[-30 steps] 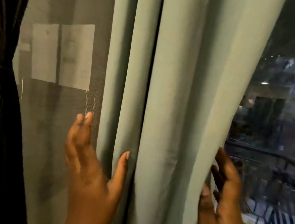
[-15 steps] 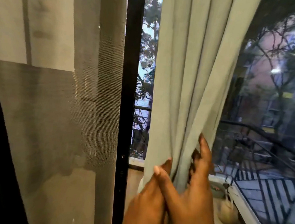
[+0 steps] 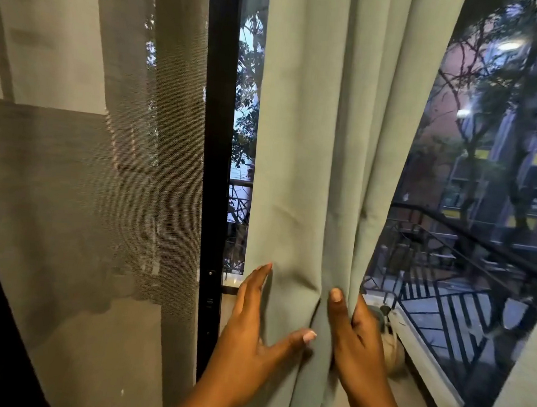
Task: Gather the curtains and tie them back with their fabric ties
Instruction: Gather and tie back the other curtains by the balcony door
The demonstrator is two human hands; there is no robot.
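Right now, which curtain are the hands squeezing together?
Find the black window frame running up the middle. Just right of it hangs the pale green curtain, bunched between the left hand and right hand. Unlike the grey sheer curtain left of the frame, you can't see through it.

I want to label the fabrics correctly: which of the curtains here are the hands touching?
The pale green opaque curtain in the middle; left hand and right hand gather its folds. The grey see-through sheer curtain on the left hangs untouched.
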